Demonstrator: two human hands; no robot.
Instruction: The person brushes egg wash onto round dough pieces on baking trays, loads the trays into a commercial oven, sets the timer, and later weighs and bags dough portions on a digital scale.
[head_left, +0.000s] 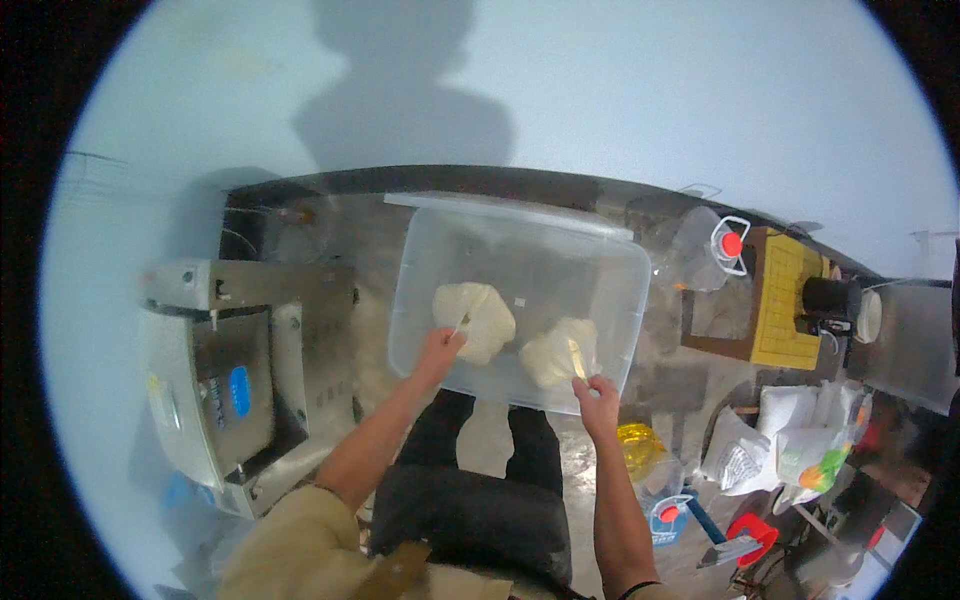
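Note:
A translucent plastic bin (pixel 520 250) stands in front of me with two pale cream, dough-like lumps inside. One lump (pixel 483 318) lies left of the bin's middle, and my left hand (pixel 438 355) pinches it at its near left edge. The other lump (pixel 556 350) is toward the near right corner, with a shiny yellowish streak on its top. My right hand (pixel 598 402), at the bin's near rim, pinches the end of that streak. Whether thin plastic wraps the lumps, I cannot tell.
At the left is a metal machine (pixel 235 385) with an open frame. A large clear jug (pixel 700 250) with a red cap and a yellow-topped box (pixel 785 300) stand to the right. Nearer are white sacks (pixel 790 440), an oil bottle (pixel 640 450) and a red-handled item (pixel 752 540).

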